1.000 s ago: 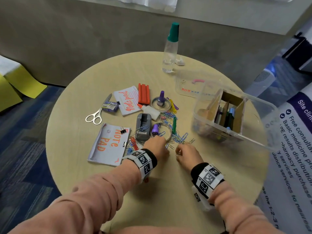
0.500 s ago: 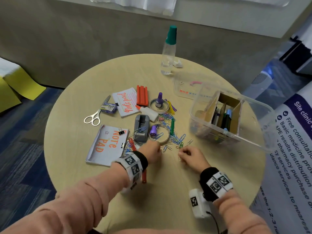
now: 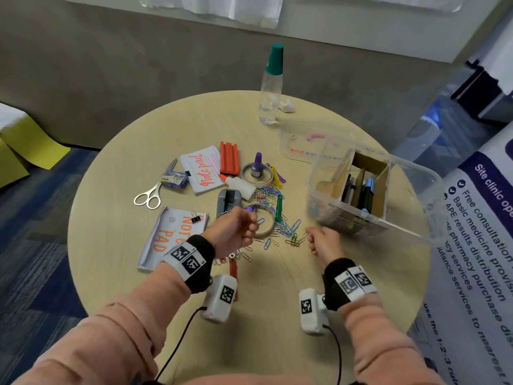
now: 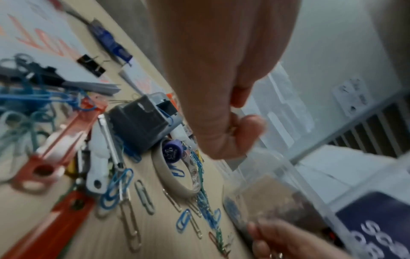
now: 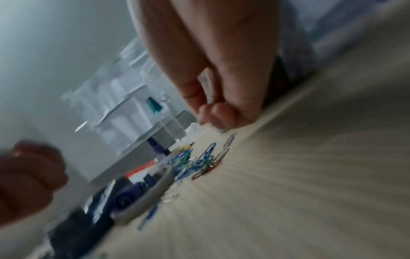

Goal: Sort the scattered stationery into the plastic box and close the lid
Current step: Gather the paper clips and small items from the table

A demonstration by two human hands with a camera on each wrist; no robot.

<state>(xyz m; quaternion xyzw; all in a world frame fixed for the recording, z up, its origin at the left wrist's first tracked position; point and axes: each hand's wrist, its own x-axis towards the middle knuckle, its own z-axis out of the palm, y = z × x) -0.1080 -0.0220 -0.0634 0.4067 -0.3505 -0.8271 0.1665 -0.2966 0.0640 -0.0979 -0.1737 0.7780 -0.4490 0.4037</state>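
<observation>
The clear plastic box [image 3: 327, 215] stands open at the table's right, with cardboard dividers and pens inside. Its lid [image 3: 305, 145] lies flat behind it. Coloured paper clips [image 3: 288, 232] are strewn between my hands around a tape ring [image 3: 270, 227]. My left hand [image 3: 236, 229] is lifted over the tape ring, its fingers curled tight around paper clips that barely show [image 4: 221, 122]. Low over the table near the box's front corner, my right hand [image 3: 322, 243] pinches a silver clip in its curled fingers [image 5: 213, 110].
Two note pads [image 3: 172, 237] [image 3: 204, 169], scissors [image 3: 148, 195], a staples box [image 3: 175, 179], a grey tape dispenser [image 3: 227, 201], glue [image 3: 240, 186], a red holder [image 3: 229, 158] and a purple stamp bottle [image 3: 257, 166] lie left and centre. A green-capped bottle [image 3: 270, 90] stands at the back. A red cutter [image 3: 232, 269] lies under my left wrist.
Both hands were pressed down on the paper clips. They have since closed into fists and lifted, the left rising higher and the right shifting toward the box.
</observation>
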